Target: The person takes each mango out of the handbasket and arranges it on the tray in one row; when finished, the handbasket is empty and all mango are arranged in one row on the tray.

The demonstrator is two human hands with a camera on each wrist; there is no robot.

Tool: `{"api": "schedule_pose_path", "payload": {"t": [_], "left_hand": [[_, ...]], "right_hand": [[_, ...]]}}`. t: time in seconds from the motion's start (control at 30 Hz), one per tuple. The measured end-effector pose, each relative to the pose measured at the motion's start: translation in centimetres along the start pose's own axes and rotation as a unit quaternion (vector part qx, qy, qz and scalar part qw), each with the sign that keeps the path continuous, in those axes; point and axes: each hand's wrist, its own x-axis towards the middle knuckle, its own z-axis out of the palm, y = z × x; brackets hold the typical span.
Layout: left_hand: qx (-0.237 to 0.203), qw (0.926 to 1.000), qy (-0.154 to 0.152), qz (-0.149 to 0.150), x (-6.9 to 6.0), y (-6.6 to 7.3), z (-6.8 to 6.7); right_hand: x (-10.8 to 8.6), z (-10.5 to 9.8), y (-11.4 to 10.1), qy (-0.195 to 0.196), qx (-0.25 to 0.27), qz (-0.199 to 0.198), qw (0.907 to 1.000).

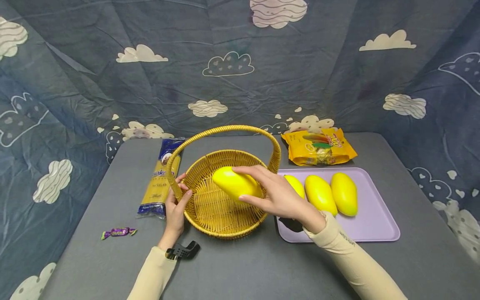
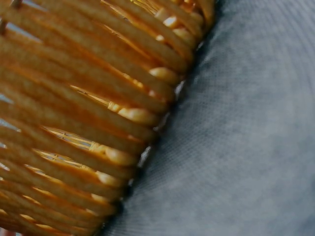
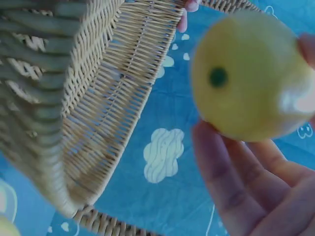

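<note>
A yellow mango [image 1: 237, 183] is gripped by my right hand [image 1: 279, 192] above the wicker basket [image 1: 225, 231]. In the right wrist view, fingers and thumb go round the mango [image 3: 251, 78], whose dark stem spot faces the camera. My left hand [image 1: 175, 208] holds the basket's left rim near the foot of its arched handle. The basket's woven floor shows beneath the mango. Close up, the basket's side [image 2: 88, 108] fills much of the left wrist view. Several more mangoes [image 1: 320, 194] lie to the right on a lilac tray [image 1: 375, 225], one partly hidden by my right hand.
A pack of spaghetti [image 1: 155, 187] lies left of the basket, close to my left hand. Farther left is a purple wrapped candy [image 1: 119, 232]. Behind the tray sits a yellow snack bag [image 1: 318, 148]. A cloud-patterned cloth [image 1: 232, 96] hangs beyond the grey table [image 1: 240, 271].
</note>
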Motion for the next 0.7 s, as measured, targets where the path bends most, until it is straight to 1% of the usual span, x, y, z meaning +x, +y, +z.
{"api": "schedule_pose_path", "payload": {"t": [0.2,0.3,0.4,0.47,0.57,0.7], "left_hand": [[-0.004,1.0000,0.000,0.007,0.1,-0.5,-0.1],[-0.005,1.0000,-0.002,0.008,0.1,-0.6,-0.2],[-0.003,1.0000,-0.002,0.007,0.0,-0.7,-0.2],[-0.003,1.0000,-0.001,0.006,0.0,-0.6,-0.2],[-0.007,0.9999,-0.001,0.008,0.0,-0.6,-0.1],[-0.007,0.9999,-0.003,0.008,0.0,-0.8,-0.1]], "right_hand": [[-1.8,-0.7,0.0,0.069,0.041,-0.011,0.9967],[-2.8,-1.0,0.2,0.102,0.062,-0.023,0.9926],[-3.8,-1.3,0.4,0.137,0.079,-0.041,0.9866],[-4.3,-1.7,0.4,0.163,0.082,-0.057,0.9816],[-4.8,-2.5,-0.2,0.201,0.082,-0.070,0.9736],[-5.5,-3.9,-1.2,0.240,0.068,-0.058,0.9667]]}}
